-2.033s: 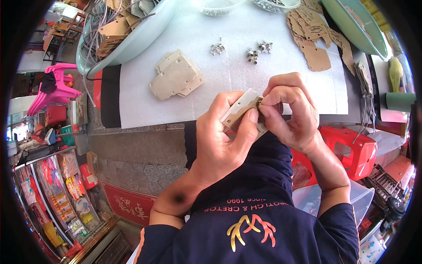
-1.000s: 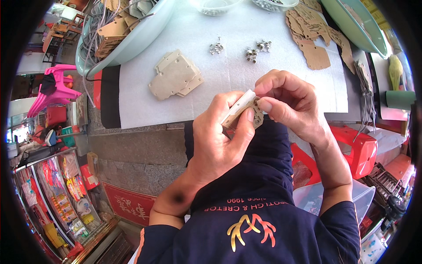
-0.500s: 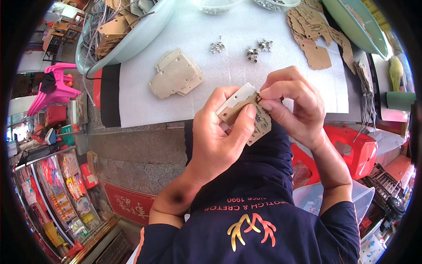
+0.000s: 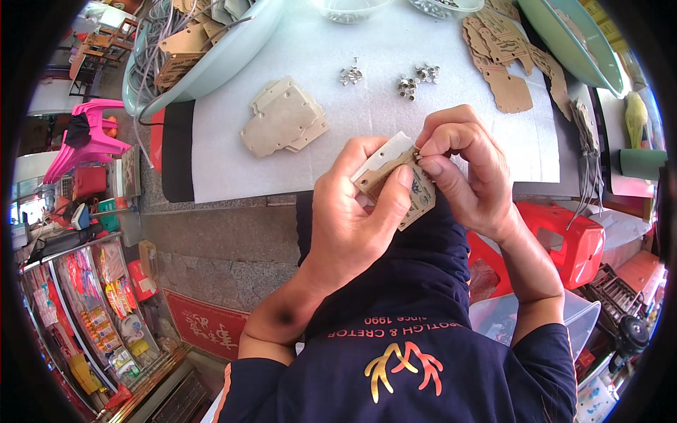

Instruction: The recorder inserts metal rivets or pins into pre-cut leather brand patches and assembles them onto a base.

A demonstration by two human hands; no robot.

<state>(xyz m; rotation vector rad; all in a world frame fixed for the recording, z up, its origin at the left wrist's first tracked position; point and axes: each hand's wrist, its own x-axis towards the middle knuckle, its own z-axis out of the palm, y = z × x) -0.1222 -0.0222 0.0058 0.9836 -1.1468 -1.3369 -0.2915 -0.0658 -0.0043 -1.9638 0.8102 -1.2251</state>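
My left hand (image 4: 352, 211) grips a small stack of brown cardboard tags (image 4: 405, 187) with a white piece on top, held just above my lap. My right hand (image 4: 469, 166) pinches at the stack's upper corner with thumb and forefinger; a tiny metal piece seems to sit between the fingertips. On the white sheet (image 4: 381, 106) in front lie small clusters of metal eyelets (image 4: 416, 79) and a flat pile of beige tags (image 4: 282, 116).
A pale green basin (image 4: 211, 49) with cords and tags stands at the back left, another green basin (image 4: 578, 35) at the back right. Loose brown tags (image 4: 504, 56) lie at the right. A red plastic stool (image 4: 571, 233) is below right, pink stools (image 4: 84, 137) at left.
The tag stack has tilted so its printed lower tag shows. My right hand's fingers have shifted to the stack's top corner. Both hands stay over my lap.
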